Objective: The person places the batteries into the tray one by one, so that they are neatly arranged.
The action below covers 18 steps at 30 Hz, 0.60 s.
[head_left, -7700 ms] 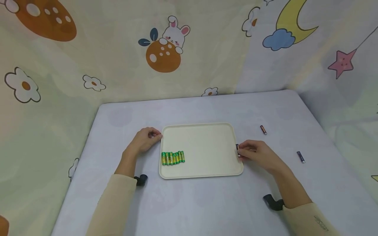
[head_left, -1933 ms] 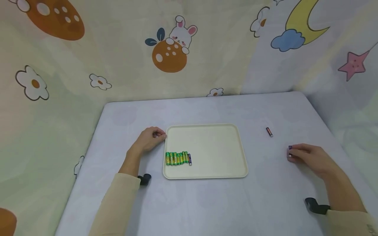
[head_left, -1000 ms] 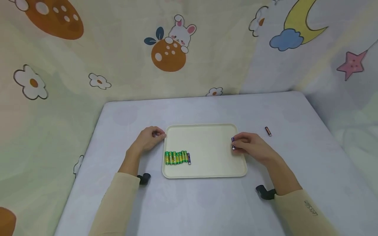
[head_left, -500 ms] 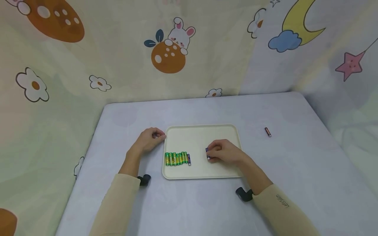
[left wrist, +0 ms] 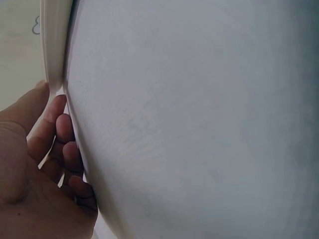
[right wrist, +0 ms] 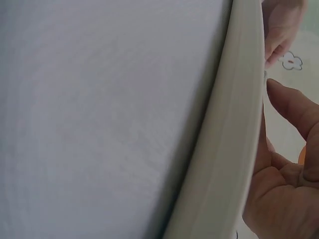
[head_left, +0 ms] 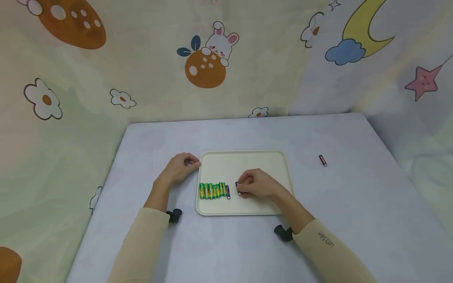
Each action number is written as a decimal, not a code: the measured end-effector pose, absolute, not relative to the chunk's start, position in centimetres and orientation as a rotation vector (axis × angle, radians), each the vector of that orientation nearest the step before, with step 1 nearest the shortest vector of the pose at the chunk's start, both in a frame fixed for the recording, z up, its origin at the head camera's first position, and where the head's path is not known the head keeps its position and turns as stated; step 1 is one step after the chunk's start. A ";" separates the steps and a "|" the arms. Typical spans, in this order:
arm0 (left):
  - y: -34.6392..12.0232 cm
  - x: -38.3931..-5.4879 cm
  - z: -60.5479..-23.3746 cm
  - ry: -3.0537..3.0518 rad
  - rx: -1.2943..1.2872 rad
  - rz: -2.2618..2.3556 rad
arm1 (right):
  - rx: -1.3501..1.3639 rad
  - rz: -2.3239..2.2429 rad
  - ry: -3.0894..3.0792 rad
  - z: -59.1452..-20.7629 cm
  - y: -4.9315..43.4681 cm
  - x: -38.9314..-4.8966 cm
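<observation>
A cream tray [head_left: 247, 157] lies on the table. Along its left part stands a side-by-side row of several green-and-yellow batteries [head_left: 210, 191], with one dark blue battery [head_left: 228, 192] at the row's right end. My right hand [head_left: 260, 184] pinches another dark blue battery [head_left: 237, 184] over the tray, a short gap to the right of that row; the fingers partly cover it. The tray's wall hides this battery in the right wrist view. With thumb and fingertips my left hand [head_left: 179, 167] holds the tray's left edge; the left wrist view shows the thumb [left wrist: 37, 102] at the rim.
A dark battery with a copper-coloured part [head_left: 323, 160] lies on the table to the right of the tray. The white-covered table [head_left: 219, 247] meets a printed cloth backdrop [head_left: 152, 59] at its far edge. Black wrist mounts [head_left: 284, 233] stick out near both cuffs.
A dark blue battery joined the row. My right hand then picked a second one from the table's right side and carried it left over the tray. My left hand stays at the tray's edge.
</observation>
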<state>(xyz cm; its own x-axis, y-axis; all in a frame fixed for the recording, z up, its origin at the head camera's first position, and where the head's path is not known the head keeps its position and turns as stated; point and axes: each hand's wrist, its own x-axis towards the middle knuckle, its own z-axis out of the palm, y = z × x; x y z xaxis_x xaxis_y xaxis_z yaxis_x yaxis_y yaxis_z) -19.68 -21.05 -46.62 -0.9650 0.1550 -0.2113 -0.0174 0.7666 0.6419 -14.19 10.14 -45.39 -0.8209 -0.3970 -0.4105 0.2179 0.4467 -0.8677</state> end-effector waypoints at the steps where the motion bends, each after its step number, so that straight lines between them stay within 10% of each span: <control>1: -21.0 -19.7 -46.7 2.710 0.105 0.991 | -0.148 -1.386 2.132 -45.5 10.1 -14.2; 18: -20.8 -19.5 -46.3 2.705 0.076 0.981 | -0.211 -1.395 2.122 -45.3 11.8 -14.2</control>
<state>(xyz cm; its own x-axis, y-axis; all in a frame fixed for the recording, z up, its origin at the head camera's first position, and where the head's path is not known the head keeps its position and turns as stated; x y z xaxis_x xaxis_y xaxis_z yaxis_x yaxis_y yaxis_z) -19.53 -20.77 -46.33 -0.9641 0.1375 -0.2273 -0.0402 0.7703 0.6364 -14.21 11.76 -45.28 -0.8165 -0.4323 -0.3827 0.1800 0.4393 -0.8801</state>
